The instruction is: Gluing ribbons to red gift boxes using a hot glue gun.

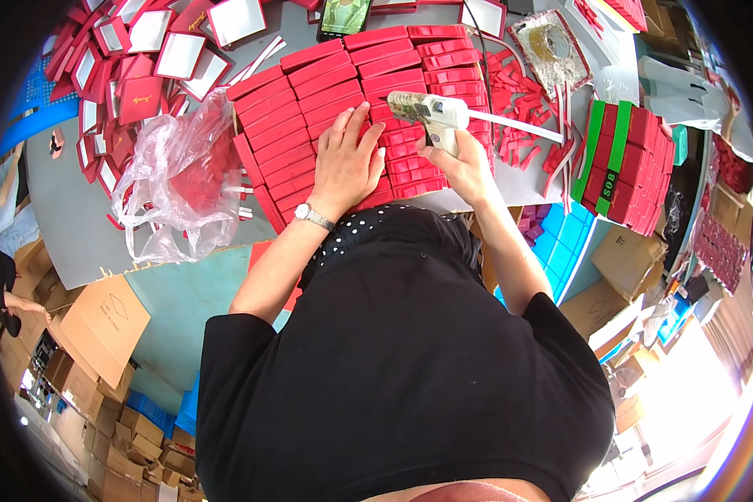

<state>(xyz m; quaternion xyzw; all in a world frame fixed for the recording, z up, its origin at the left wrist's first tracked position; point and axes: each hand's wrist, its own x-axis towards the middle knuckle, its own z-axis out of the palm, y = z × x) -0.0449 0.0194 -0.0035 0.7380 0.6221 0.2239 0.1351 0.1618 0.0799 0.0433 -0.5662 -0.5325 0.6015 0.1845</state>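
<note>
Rows of small red boxes (301, 88) stand packed tightly together on the table in front of me. My left hand (349, 159) lies flat on top of them, fingers stretched out, with a metal watch (313, 217) at the wrist. In my right hand (467, 167) is a whitish glue gun (433, 109), gripped by its handle. Its nozzle points left over the boxes, and a white glue stick (519, 125) sticks out of its back to the right. Red ribbon bows or strips (452, 60) lie on the boxes in the right-hand rows.
Open red boxes with white insides (180, 58) are heaped at the far left, beside a clear plastic bag (176, 184). Loose red ribbon pieces (514, 92) and a glue-crusted pad (550, 50) lie to the right. A stack of red boxes with green bands (623, 167) stands beyond. A phone (343, 18) leans at the back.
</note>
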